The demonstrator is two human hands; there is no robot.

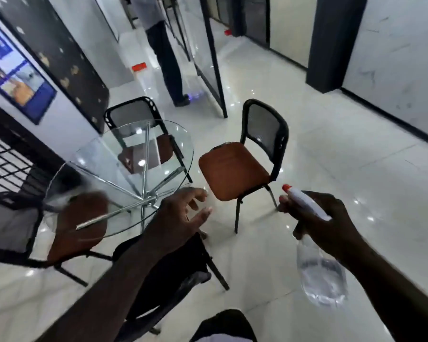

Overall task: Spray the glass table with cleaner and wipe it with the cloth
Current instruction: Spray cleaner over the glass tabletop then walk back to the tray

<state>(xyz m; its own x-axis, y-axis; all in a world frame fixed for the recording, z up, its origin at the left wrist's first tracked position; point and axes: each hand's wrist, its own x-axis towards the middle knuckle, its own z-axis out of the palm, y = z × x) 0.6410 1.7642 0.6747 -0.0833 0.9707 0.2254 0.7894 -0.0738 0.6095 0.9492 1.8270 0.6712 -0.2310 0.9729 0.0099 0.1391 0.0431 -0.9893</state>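
Note:
A round glass table [97, 154] on a chrome frame stands at left centre. My right hand [324, 218] grips a clear spray bottle [319, 280] with a white head and orange nozzle, held off to the right of the table with the nozzle pointing left. My left hand [181, 215] hovers at the table's near right edge with fingers spread and nothing in it. Something pale and blurred [62, 198] lies at the table's near left rim; I cannot tell whether it is the cloth.
Four black mesh-backed chairs with brown seats ring the table: far [131, 114], right [235, 169], left [13, 225], and one directly below my left arm [183, 262]. A person [166, 58] stands in the corridor by a glass partition [208, 58]. Glossy white tile floor stretches right.

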